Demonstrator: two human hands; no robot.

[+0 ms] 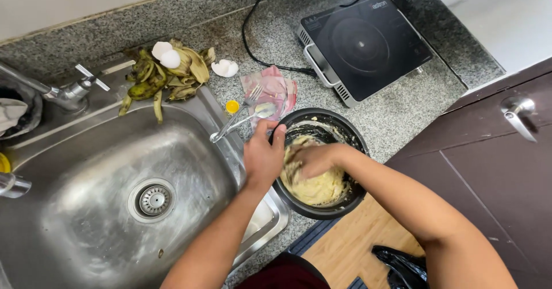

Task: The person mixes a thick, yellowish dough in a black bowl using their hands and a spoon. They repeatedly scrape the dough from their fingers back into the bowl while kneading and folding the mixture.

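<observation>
A black bowl point(349, 132) of pale yellow dough point(317, 186) stands on the granite counter beside the sink. My left hand point(263, 155) grips the bowl's left rim. Inside the bowl, my right hand point(313, 158) presses into the dough with its fingers curled; the fingertips are buried in the dough. A fork point(248, 101) and a spoon point(261, 111) lie just beyond the bowl, partly on a pink wrapper point(278, 87).
A steel sink point(103, 208) with a tap point(63, 92) fills the left. Banana peels point(161, 79) and eggshells point(225, 67) lie behind it, with a small yellow cap point(232, 106) nearby. A black induction hob point(362, 41) sits at the back. Dark cabinet doors point(494, 168) and a black bag point(402, 266) are at right.
</observation>
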